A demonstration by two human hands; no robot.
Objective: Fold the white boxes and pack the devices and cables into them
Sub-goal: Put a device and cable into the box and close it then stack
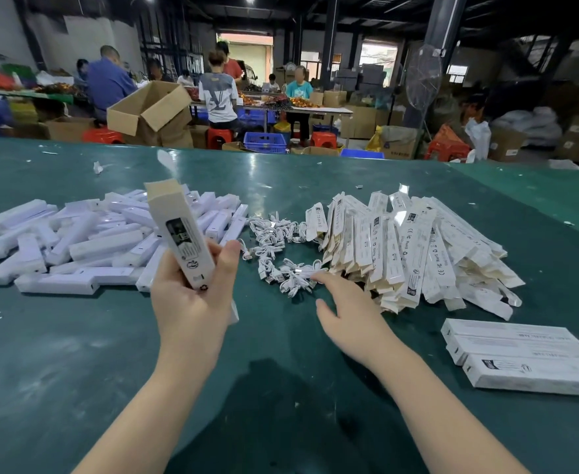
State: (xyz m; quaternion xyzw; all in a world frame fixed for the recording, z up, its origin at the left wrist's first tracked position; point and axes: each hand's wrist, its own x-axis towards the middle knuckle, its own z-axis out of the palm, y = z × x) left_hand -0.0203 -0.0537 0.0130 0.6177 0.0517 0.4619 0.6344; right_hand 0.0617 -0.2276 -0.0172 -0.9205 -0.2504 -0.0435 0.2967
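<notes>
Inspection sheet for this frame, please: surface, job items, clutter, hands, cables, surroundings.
Surface: green table, scattered with white paper scraps.
Job's things: pile of white devices left; heap of flat unfolded boxes right; packed boxes stacked near right.
Clutter: nothing seen beyond the scraps.
Hands: left hand grips an upright folded box; right hand reaches open toward the cables.
Cables: white coiled cables heaped mid-table.
Surroundings: workers, cardboard cartons, stools, standing fan.

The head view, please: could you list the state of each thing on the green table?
Left hand: grips an upright folded box, top end open.
Right hand: open, fingertips touching the cables.
Cables: coiled, loose heap.
Devices: piled, unpacked.
Flat boxes: unfolded, heaped.
Closed boxes: lying side by side.
</notes>
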